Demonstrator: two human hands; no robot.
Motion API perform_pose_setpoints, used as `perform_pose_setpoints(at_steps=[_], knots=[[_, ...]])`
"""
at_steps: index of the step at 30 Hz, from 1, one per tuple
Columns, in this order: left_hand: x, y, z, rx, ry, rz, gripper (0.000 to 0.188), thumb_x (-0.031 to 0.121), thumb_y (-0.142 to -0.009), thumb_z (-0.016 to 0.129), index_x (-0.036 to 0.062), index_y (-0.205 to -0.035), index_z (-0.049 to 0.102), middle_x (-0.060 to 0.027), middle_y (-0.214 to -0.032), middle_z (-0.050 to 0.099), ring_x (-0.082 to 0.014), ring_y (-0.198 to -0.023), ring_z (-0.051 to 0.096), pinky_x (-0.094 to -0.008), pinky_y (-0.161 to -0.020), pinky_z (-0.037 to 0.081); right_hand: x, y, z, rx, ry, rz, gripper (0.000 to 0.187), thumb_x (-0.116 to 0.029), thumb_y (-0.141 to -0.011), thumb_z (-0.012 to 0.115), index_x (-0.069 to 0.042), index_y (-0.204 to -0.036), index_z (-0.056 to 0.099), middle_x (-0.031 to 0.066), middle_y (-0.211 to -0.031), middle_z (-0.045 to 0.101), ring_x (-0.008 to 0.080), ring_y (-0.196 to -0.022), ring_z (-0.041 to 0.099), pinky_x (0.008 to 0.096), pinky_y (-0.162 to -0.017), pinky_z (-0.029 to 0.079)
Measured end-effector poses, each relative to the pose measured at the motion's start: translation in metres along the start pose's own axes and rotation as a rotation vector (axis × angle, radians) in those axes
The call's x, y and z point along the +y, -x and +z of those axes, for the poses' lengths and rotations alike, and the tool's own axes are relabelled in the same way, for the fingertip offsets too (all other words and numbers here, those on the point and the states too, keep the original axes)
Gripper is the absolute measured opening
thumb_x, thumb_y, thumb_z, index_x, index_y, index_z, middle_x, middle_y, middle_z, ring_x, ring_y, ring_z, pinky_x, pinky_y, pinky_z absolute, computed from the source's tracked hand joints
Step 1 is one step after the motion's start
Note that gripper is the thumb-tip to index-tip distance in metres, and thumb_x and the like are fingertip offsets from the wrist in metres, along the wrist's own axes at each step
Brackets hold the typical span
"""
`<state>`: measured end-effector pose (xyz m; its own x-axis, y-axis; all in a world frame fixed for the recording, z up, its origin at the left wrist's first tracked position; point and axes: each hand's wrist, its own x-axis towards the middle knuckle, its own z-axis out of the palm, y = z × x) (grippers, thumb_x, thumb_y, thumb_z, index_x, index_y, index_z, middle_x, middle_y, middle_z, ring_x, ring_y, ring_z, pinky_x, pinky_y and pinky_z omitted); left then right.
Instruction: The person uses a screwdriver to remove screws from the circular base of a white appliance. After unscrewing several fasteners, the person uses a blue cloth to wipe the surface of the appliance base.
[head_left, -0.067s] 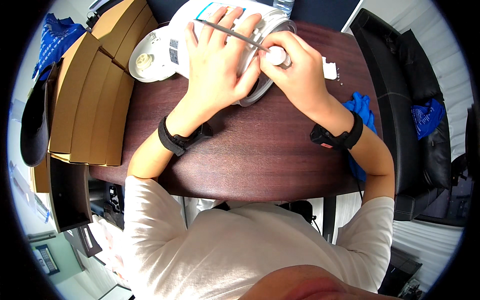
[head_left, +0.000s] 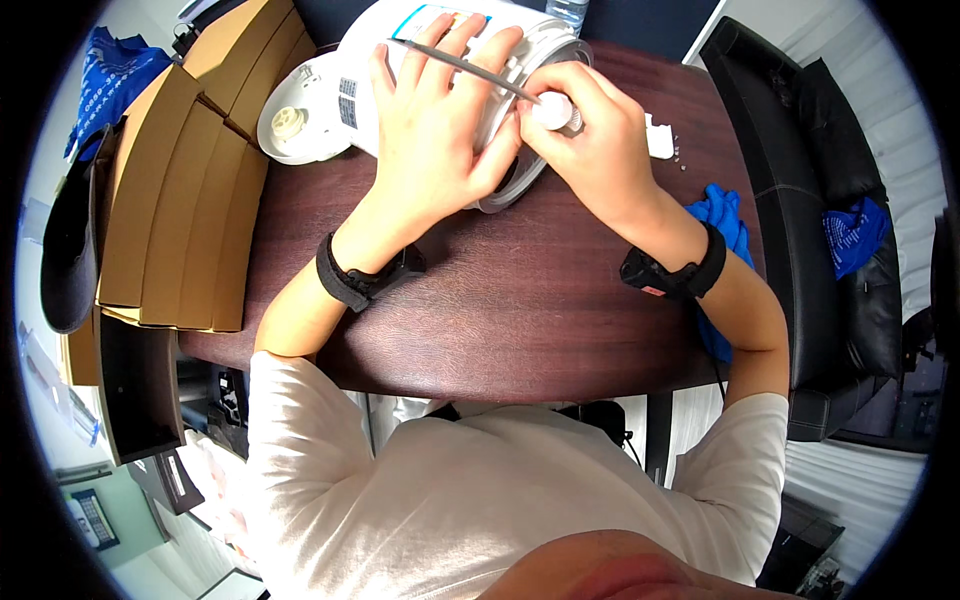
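On the far part of the table lies a white rounded plastic appliance (head_left: 365,60) with a clear rim at its right side. My left hand (head_left: 430,135) rests flat on it, fingers spread and open. A screwdriver with a long grey shaft (head_left: 460,64) and a pale handle slants across above those fingers. My right hand (head_left: 605,135) is closed around its handle, beside the appliance's rim; the fingers partly hide the handle. Left of the appliance sits a white round plastic part (head_left: 310,140) with a cream knob-like piece (head_left: 289,123) on it.
Cardboard boxes (head_left: 180,200) stand along the table's left edge. To the right are a small white piece (head_left: 660,140) with tiny bits beside it and blue gloves or cloth (head_left: 722,215). A clear bottle (head_left: 568,12) stands at the back. A black sofa (head_left: 775,200) is beyond the table (head_left: 500,310).
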<state>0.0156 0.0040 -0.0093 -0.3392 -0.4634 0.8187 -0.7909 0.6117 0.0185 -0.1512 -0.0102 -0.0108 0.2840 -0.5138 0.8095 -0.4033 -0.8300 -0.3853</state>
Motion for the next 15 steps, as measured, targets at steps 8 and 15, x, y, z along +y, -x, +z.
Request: perform_pose_setpoints(at_steps=[8, 15], knots=[[-0.001, 0.000, -0.001, -0.009, -0.007, -0.001, 0.061, 0.025, -0.073, 0.061, 0.0124, -0.132, 0.048, -0.0141, -0.134, 0.047, -0.0334, -0.128, 0.039, -0.0563, -0.103, 0.021, 0.005, -0.003, -0.005, -0.082, 0.048, -0.078, 0.020, -0.012, -0.071, 0.071, -0.006, -0.087, 0.060, 0.0103, -0.079, 0.063, 0.0308, -0.067, 0.063, 0.0350, -0.058, 0.051], [0.001, -0.002, 0.004, 0.012, 0.057, -0.001, 0.060, 0.026, -0.074, 0.061, 0.0122, -0.131, 0.049, -0.0143, -0.133, 0.048, -0.0340, -0.127, 0.040, -0.0560, -0.102, 0.022, 0.009, 0.001, -0.023, -0.081, -0.015, -0.016, 0.014, -0.010, -0.074, 0.069, -0.004, -0.083, 0.061, 0.0128, -0.075, 0.062, 0.0276, -0.064, 0.063, 0.0320, -0.056, 0.048]])
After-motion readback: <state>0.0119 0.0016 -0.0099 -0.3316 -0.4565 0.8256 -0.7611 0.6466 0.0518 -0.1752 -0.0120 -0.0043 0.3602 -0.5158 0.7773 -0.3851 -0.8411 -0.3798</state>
